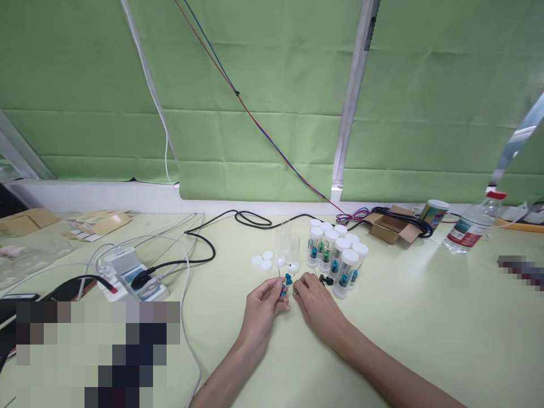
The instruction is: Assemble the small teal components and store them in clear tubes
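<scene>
My left hand point(264, 299) pinches a small blue piece point(283, 290), from which a thin wire seems to stick up. Close beside it, my right hand point(317, 297) has its fingertips closed over the table; what they grip, if anything, is too small to make out. Just beyond the fingertips lies another blue piece point(288, 279). Two clear tubes point(294, 249) stand behind my hands without caps on top. To their right is a cluster of several white-capped clear tubes point(345, 276) with blue or green pieces inside. Small black pieces point(326, 280) lie by my right hand.
Several white round caps point(266, 264) lie left of the tubes. A small open carton point(393, 226) with black cable, a can point(434, 212) and a water bottle point(471, 226) stand at the back right. On the left are a power strip point(134, 277) and loose cables.
</scene>
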Motion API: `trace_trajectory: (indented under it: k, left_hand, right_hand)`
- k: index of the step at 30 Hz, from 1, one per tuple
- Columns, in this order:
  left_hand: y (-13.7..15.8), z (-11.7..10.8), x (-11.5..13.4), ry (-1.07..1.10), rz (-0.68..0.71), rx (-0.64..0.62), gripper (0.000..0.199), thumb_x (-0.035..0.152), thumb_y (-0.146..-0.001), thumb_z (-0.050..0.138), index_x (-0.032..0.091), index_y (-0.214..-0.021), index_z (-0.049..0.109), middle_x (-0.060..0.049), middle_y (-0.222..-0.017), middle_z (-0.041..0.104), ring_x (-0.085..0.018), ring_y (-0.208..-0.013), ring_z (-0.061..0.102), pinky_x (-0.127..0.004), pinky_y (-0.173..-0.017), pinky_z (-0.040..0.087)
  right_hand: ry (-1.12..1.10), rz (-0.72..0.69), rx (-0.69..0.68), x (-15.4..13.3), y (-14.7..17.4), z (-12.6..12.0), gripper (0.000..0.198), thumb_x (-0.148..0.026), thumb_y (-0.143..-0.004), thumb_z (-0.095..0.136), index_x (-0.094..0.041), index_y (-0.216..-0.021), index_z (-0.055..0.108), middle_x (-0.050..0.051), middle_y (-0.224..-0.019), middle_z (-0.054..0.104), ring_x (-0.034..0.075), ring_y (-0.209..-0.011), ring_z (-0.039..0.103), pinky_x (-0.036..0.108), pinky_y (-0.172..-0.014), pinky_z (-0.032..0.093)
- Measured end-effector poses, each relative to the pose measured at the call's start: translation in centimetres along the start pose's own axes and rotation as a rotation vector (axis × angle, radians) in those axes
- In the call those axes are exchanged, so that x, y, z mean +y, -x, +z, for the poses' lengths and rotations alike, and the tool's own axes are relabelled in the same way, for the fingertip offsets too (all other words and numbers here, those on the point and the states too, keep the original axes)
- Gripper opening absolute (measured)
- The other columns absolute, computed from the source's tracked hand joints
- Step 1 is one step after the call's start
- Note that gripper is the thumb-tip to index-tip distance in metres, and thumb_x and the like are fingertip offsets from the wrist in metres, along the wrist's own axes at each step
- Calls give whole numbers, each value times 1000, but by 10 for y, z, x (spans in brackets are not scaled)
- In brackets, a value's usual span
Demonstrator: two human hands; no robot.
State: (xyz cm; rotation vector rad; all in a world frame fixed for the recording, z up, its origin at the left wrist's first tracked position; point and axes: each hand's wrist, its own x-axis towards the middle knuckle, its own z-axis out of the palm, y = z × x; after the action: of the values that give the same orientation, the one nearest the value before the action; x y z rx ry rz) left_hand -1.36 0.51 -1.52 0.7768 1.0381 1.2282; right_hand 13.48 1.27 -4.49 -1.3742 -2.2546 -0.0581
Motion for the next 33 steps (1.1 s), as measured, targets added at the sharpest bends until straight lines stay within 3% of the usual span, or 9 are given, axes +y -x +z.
trace_trajectory:
  k: [17, 27, 33]
  left_hand:
    - [1, 1, 3, 20, -17, 14, 27, 28, -72, 77, 11, -93, 73, -4, -76, 64, -9, -59, 57, -20, -58, 54]
    - [1, 2, 3, 36, -14, 1, 28, 30, -70, 79, 11, -91, 74, -4, -75, 64, -9, -59, 57, -21, -58, 54]
    - [2, 2, 3, 49, 0, -9, 28, 31, -70, 78, 12, -90, 74, -5, -75, 64, -10, -60, 57, -22, -58, 54]
  right_hand:
    - [107, -100, 62, 1, 0, 2, 23, 3, -85, 42, -19, -83, 50, 9, -87, 52, 24, -80, 50, 35, -67, 48]
    - [-104, -37, 118, -2, -1, -5, 16, -5, -91, 39, -18, -88, 48, 9, -91, 53, 24, -85, 51, 38, -73, 48]
    - [-292, 4, 233, -2, -1, -6, 16, -9, -94, 38, -19, -88, 48, 7, -89, 54, 22, -85, 50, 35, -74, 46]
